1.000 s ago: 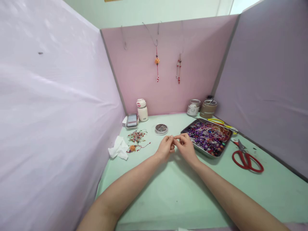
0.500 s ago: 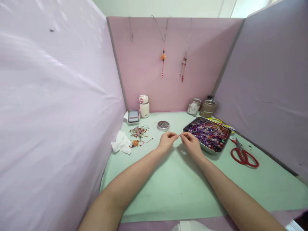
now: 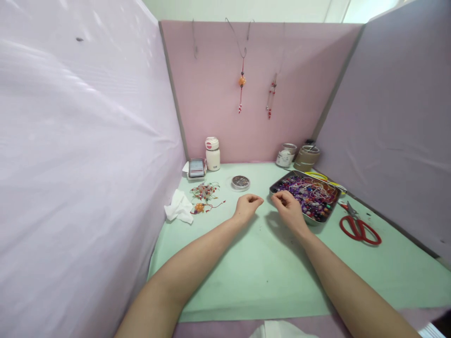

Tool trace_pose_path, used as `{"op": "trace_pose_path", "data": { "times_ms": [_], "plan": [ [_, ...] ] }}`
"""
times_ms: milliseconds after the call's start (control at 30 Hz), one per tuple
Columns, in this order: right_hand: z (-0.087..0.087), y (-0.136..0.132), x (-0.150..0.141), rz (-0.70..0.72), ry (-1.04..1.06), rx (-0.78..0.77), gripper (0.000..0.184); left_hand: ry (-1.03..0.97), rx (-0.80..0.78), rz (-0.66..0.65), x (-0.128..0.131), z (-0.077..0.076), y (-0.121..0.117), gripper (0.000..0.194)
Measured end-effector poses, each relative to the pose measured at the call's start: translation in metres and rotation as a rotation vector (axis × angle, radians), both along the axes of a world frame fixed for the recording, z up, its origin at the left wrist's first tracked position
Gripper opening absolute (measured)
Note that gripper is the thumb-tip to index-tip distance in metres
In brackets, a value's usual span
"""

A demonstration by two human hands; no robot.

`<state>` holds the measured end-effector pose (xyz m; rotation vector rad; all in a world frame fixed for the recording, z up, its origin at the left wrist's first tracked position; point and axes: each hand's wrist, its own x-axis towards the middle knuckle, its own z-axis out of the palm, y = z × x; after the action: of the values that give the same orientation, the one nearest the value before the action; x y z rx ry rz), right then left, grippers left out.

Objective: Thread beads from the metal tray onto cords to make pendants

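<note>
My left hand (image 3: 247, 207) is above the middle of the green tabletop, thumb and forefinger pinched together. What it holds, if anything, is too small to make out. A short gap to its right, my right hand (image 3: 288, 209) makes a similar pinch in front of the near left corner of a metal tray (image 3: 312, 222). Nothing between those fingertips can be told either. Purple, red and clear beads (image 3: 299, 192) fill the tray, with pale cord (image 3: 310, 187) lying on top. Beyond my left hand stands a small round dish (image 3: 240, 182) of dark bits.
Red-handled scissors (image 3: 360, 230) lie right of the tray. On the left are a crumpled tissue (image 3: 178, 206), beaded strings (image 3: 205, 191) and an orange-beaded pendant (image 3: 199, 208). Behind stand a white bottle (image 3: 213, 155), a phone (image 3: 196, 168) and jars (image 3: 307, 157). Beaded pendants (image 3: 242, 81) hang on the pink back wall.
My right hand has moved to the right, away from my left hand, widening the gap between the fingertips. The whole view has shifted slightly.
</note>
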<state>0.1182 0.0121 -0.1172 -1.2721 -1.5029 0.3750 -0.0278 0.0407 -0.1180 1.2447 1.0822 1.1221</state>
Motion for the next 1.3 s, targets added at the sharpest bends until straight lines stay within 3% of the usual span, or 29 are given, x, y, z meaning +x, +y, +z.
{"op": "trace_pose_path", "data": {
  "times_ms": [133, 333, 567, 733, 967, 1200, 1300],
  "plan": [
    [0.007, 0.002, 0.015, -0.086, -0.035, 0.058, 0.023, 0.010, -0.022, 0.013, 0.000, -0.002, -0.001, 0.016],
    [0.018, 0.018, 0.064, -0.302, -0.136, 0.056, 0.018, 0.138, 0.064, -0.011, 0.000, -0.011, 0.004, 0.015],
    [0.019, 0.038, 0.101, -0.189, -0.481, -0.192, 0.008, 0.261, 0.174, 0.011, -0.001, -0.016, 0.008, 0.013],
    [0.019, 0.052, 0.098, -0.193, -0.602, -0.336, 0.009, 0.291, 0.169, -0.007, -0.001, -0.012, 0.004, 0.012],
    [0.021, 0.073, 0.078, -0.083, -0.695, -0.435, 0.020, 0.383, 0.173, -0.023, -0.001, -0.012, 0.003, 0.018],
    [0.020, 0.073, 0.068, 0.070, -0.740, -0.419, 0.025, 0.397, 0.183, -0.022, 0.001, -0.016, 0.005, 0.020],
    [0.019, 0.070, 0.067, 0.022, -0.802, -0.482, 0.022, 0.406, 0.176, -0.021, 0.001, -0.016, 0.005, 0.019]
  ]
}}
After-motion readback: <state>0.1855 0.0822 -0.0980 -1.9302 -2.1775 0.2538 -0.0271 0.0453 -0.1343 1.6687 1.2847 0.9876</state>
